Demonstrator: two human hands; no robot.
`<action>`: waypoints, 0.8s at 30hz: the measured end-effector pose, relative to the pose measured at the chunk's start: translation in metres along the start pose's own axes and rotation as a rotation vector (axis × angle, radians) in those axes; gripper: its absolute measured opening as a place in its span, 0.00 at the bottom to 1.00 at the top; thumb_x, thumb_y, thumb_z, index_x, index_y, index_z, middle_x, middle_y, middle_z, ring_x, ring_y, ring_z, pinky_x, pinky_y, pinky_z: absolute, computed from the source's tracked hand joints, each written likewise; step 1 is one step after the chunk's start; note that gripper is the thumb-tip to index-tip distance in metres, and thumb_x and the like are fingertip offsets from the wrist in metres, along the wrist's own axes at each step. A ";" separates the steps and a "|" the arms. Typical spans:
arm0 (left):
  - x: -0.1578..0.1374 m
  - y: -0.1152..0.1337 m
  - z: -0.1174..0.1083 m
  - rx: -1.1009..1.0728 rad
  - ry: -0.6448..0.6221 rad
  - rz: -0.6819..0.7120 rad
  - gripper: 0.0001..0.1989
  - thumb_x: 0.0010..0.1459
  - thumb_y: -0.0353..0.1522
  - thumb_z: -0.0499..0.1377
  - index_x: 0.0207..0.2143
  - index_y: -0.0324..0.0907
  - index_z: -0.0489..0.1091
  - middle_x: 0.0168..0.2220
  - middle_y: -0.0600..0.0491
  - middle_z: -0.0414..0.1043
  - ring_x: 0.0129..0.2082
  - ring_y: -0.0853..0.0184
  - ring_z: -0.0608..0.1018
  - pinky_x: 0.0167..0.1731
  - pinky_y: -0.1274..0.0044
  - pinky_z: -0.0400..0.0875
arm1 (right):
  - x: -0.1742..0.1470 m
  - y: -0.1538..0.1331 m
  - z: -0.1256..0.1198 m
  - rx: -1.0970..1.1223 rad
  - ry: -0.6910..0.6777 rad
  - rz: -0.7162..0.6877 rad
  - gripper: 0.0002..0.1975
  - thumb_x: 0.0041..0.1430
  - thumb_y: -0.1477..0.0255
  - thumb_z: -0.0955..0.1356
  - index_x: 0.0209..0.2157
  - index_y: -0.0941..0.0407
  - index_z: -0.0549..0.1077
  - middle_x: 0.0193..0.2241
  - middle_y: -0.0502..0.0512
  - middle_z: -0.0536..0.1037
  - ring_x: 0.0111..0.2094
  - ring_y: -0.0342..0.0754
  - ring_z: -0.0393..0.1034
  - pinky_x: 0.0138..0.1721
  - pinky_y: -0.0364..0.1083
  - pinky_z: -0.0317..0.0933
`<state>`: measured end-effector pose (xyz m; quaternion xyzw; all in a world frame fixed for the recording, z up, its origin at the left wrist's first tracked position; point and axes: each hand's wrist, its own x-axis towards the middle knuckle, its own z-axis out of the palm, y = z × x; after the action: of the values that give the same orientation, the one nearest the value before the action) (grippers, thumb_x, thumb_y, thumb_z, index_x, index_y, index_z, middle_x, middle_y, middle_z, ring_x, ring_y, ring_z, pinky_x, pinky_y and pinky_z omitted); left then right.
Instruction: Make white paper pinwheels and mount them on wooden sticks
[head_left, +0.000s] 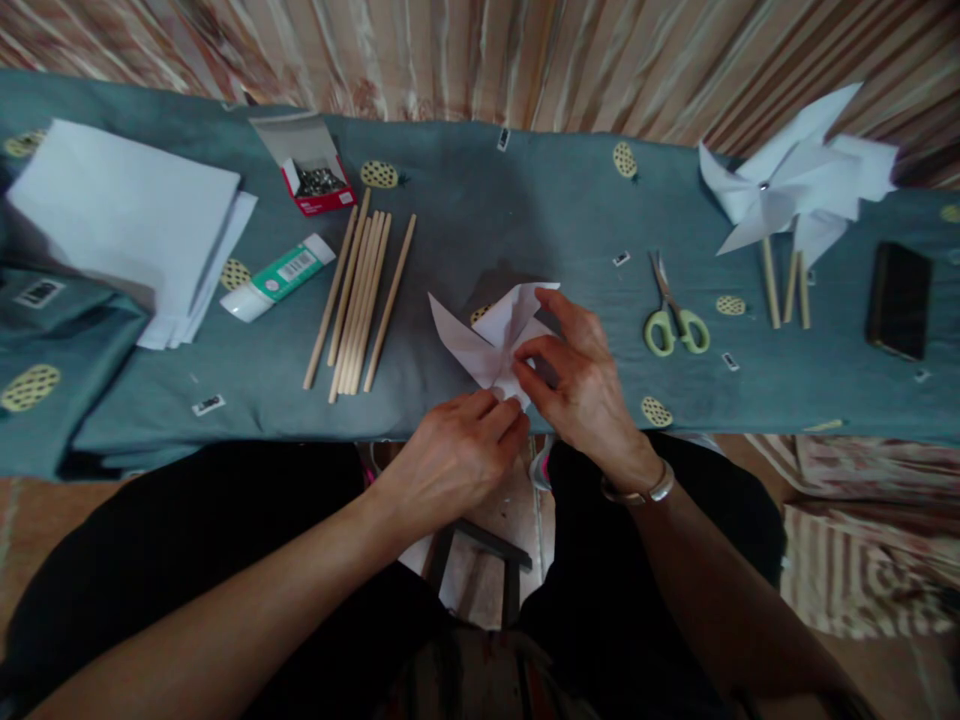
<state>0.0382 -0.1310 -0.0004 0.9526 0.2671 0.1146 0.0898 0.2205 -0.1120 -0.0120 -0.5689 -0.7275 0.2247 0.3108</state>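
One white paper pinwheel is sitting left of the green-handled scissors, and look, the left hand is pinching its near edge while the right hand is gripping it, thumb and finger narrow, by the center! Farther left, wooden sticks are lying on the bench beside a green-and-white tube; right of the scissors, more pinwheels are resting near a phone.

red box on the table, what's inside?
A loose heap of small, shiny metal pieces shows through the open top of the red box. Anything beneath the top layer, including the box's floor, is covered.
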 end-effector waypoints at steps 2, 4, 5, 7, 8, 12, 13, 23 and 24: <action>0.000 0.000 0.000 -0.003 0.001 -0.002 0.07 0.65 0.25 0.53 0.38 0.36 0.71 0.37 0.48 0.73 0.35 0.63 0.73 0.34 0.73 0.73 | 0.000 0.000 0.000 -0.004 -0.002 -0.002 0.05 0.61 0.70 0.68 0.34 0.47 0.77 0.62 0.45 0.65 0.64 0.62 0.57 0.64 0.65 0.52; 0.000 0.000 -0.001 -0.006 -0.009 -0.010 0.07 0.65 0.25 0.53 0.38 0.35 0.71 0.37 0.48 0.73 0.35 0.63 0.73 0.34 0.72 0.73 | 0.000 0.000 0.000 -0.011 -0.007 -0.005 0.05 0.61 0.71 0.68 0.34 0.47 0.77 0.62 0.46 0.65 0.64 0.62 0.57 0.65 0.65 0.52; 0.000 0.000 -0.001 -0.008 -0.016 -0.013 0.07 0.65 0.25 0.53 0.38 0.36 0.71 0.37 0.48 0.73 0.35 0.63 0.73 0.34 0.72 0.73 | -0.001 0.000 0.000 -0.012 -0.008 -0.006 0.05 0.61 0.71 0.68 0.34 0.47 0.77 0.63 0.46 0.65 0.64 0.62 0.57 0.65 0.64 0.52; 0.000 0.000 -0.001 -0.011 -0.024 -0.018 0.07 0.65 0.25 0.53 0.38 0.36 0.71 0.37 0.48 0.73 0.35 0.63 0.73 0.35 0.72 0.74 | -0.001 0.000 0.001 -0.004 -0.010 0.002 0.05 0.61 0.71 0.68 0.34 0.47 0.77 0.63 0.46 0.64 0.65 0.62 0.56 0.65 0.64 0.50; 0.000 0.000 -0.001 -0.013 -0.023 -0.020 0.07 0.65 0.25 0.53 0.38 0.36 0.71 0.37 0.48 0.73 0.35 0.63 0.73 0.35 0.72 0.74 | -0.001 0.001 0.001 0.008 -0.015 0.009 0.05 0.61 0.70 0.68 0.34 0.47 0.77 0.63 0.46 0.64 0.65 0.63 0.56 0.66 0.65 0.49; 0.000 0.000 0.000 -0.015 -0.015 -0.018 0.08 0.65 0.25 0.52 0.38 0.36 0.71 0.38 0.47 0.73 0.35 0.63 0.73 0.35 0.72 0.74 | -0.001 0.002 0.002 0.030 -0.019 0.018 0.05 0.61 0.70 0.68 0.35 0.46 0.77 0.63 0.44 0.64 0.65 0.62 0.55 0.66 0.65 0.47; 0.000 0.000 0.000 -0.014 -0.012 -0.018 0.08 0.65 0.25 0.52 0.38 0.36 0.71 0.38 0.47 0.73 0.35 0.63 0.73 0.35 0.72 0.74 | -0.001 0.002 0.002 0.016 -0.013 0.011 0.05 0.61 0.70 0.68 0.35 0.46 0.77 0.63 0.44 0.64 0.65 0.62 0.56 0.66 0.65 0.49; 0.000 0.001 -0.001 -0.017 0.003 -0.030 0.07 0.65 0.25 0.53 0.38 0.35 0.71 0.37 0.47 0.73 0.35 0.62 0.74 0.34 0.72 0.75 | 0.000 0.001 0.001 0.018 -0.027 0.012 0.06 0.61 0.69 0.68 0.36 0.45 0.78 0.63 0.45 0.63 0.66 0.63 0.55 0.66 0.64 0.49; 0.000 0.001 -0.001 -0.015 0.002 -0.032 0.07 0.65 0.25 0.53 0.38 0.35 0.71 0.37 0.47 0.73 0.35 0.62 0.74 0.34 0.71 0.74 | 0.000 0.001 0.002 0.017 -0.025 0.008 0.06 0.61 0.69 0.68 0.36 0.45 0.78 0.63 0.44 0.64 0.65 0.63 0.55 0.66 0.65 0.49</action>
<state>0.0388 -0.1320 0.0009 0.9474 0.2815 0.1161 0.0984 0.2204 -0.1120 -0.0142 -0.5663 -0.7271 0.2391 0.3057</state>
